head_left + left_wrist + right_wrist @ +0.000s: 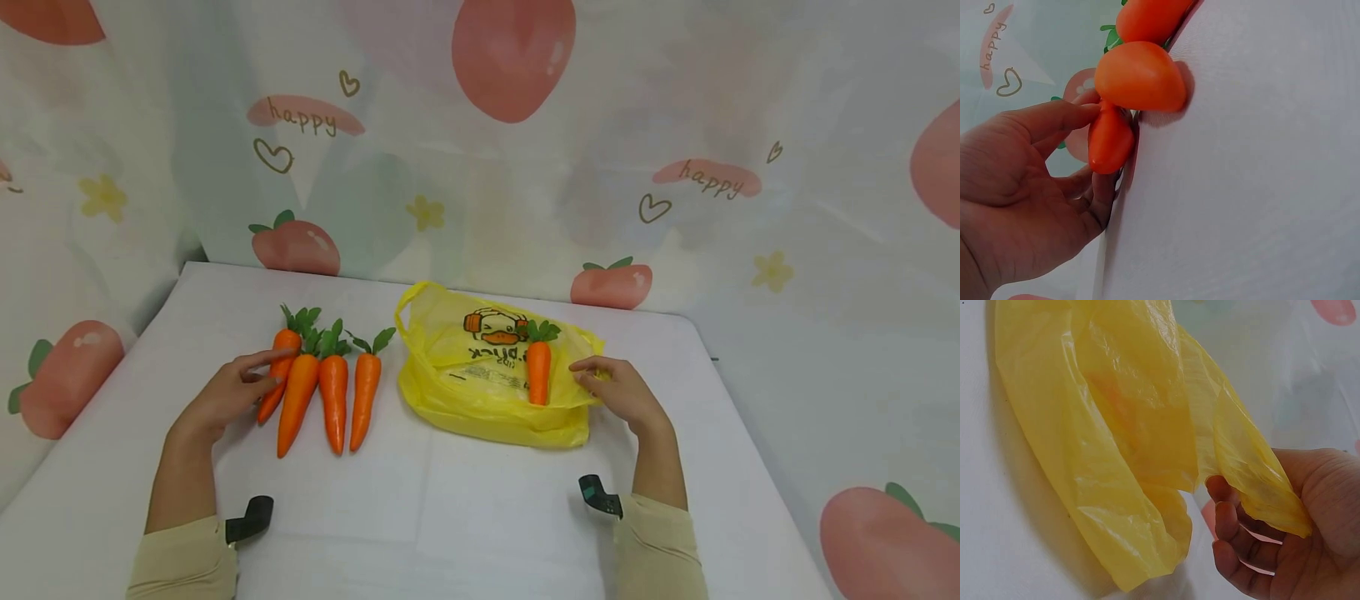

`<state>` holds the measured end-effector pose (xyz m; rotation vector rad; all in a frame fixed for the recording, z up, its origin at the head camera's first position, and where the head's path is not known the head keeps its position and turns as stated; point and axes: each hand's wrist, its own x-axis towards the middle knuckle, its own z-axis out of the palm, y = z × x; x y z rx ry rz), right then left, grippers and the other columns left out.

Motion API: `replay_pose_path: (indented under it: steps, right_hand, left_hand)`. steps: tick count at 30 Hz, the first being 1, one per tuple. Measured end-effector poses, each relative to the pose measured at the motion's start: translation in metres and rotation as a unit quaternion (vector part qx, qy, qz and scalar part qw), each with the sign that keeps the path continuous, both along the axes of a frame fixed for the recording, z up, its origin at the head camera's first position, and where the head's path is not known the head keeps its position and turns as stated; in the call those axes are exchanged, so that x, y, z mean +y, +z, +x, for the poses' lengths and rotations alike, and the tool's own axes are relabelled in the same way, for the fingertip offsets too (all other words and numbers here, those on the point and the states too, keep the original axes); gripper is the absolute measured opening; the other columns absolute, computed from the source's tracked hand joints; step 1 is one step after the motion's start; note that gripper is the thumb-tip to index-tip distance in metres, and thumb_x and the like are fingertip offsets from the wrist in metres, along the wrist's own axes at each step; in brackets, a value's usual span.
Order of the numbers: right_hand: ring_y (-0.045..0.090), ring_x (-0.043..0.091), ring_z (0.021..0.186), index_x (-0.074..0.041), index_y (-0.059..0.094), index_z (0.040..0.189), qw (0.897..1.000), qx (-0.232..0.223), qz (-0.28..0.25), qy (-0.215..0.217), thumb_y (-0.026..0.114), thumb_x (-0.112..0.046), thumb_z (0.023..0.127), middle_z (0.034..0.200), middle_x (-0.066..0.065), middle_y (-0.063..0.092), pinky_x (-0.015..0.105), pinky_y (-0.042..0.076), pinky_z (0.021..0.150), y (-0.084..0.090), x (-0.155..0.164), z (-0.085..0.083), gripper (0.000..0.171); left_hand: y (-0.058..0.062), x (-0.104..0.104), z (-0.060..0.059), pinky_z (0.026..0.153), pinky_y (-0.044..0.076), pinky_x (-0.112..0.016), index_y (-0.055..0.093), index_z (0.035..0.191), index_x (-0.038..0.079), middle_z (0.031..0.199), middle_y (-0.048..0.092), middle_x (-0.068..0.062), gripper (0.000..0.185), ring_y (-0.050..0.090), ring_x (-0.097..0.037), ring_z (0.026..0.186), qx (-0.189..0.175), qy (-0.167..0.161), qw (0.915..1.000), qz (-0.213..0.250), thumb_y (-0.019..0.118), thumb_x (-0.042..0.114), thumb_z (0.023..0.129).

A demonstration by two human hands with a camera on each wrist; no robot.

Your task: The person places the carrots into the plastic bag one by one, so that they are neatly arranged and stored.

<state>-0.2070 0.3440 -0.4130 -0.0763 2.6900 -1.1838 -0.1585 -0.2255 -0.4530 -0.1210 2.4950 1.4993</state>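
Left hand [228, 392] reaches up from the bottom of the head view, its forearm nearly upright and the wrist bent inward over the white table [420, 533]. Its thumb and fingers are parted only by the width of the leftmost carrot [287, 342], which they hold between them, the other fingers bent round its far side. Three more carrots [333, 404] lie beside it in a row, the nearest touching or almost touching it, leafy tops pointing away from the person.

The right hand [615, 390] comes in from the other side, wrist also turned inward, fingers partly curled and thumb close, pinching the edge of a yellow bag [450, 408]. A single carrot [538, 371] sits in the bag's mouth, leaves up, its tip hidden behind the front edge. Both sleeves [183, 558] carry a small black device at the cuff.

A duck face with orange headphones is printed on the bag; the dark letters below look reversed and I cannot read them for certain. On the patterned wall [480, 192], "happy" is written twice, with little outlined hearts beside each
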Motion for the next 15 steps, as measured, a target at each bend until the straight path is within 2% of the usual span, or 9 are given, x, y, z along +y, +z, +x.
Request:
replay_pose_path:
  steps: [6, 11, 15]
  right_hand:
    - [0.047, 0.038, 0.129, -0.005, 0.069, 0.129, 1.000, 0.001, -0.002, 0.000, 0.059, -0.021, 0.106, 0.140, 0.020, 0.058, 0.059, 0.037, 0.110, -0.0009, 0.0010, 0.0000, 0.030]
    - [0.047, 0.039, 0.129, -0.005, 0.069, 0.129, 1.000, 0.005, -0.001, 0.002, 0.059, -0.021, 0.106, 0.141, 0.020, 0.058, 0.061, 0.036, 0.110, -0.0003, 0.0015, 0.0002, 0.030]
    - [0.048, 0.038, 0.126, -0.005, 0.069, 0.129, 1.000, 0.004, 0.000, 0.000, 0.058, -0.021, 0.106, 0.141, 0.020, 0.057, 0.061, 0.037, 0.109, -0.0001, 0.0016, 0.0002, 0.030]
  left_hand:
    - [-0.0001, 0.0001, 0.0011, 0.100, 0.045, -0.062, 0.046, 0.156, 0.011, 0.149, 0.034, -0.036, 0.059, 0.043, -0.052, 0.126, 0.006, 0.004, 0.9999, -0.010, 0.067, 0.018, 0.102]
    - [0.0016, 0.0020, 0.0022, 0.100, 0.046, -0.062, 0.048, 0.155, 0.010, 0.155, 0.028, -0.035, 0.060, 0.042, -0.052, 0.128, 0.015, 0.031, 0.9993, -0.013, 0.070, 0.015, 0.100]
    - [0.0028, 0.0021, 0.0019, 0.101, 0.044, -0.066, 0.048, 0.155, 0.010, 0.160, 0.022, -0.034, 0.060, 0.041, -0.055, 0.131, 0.030, 0.048, 0.9983, -0.010, 0.070, 0.009, 0.099]
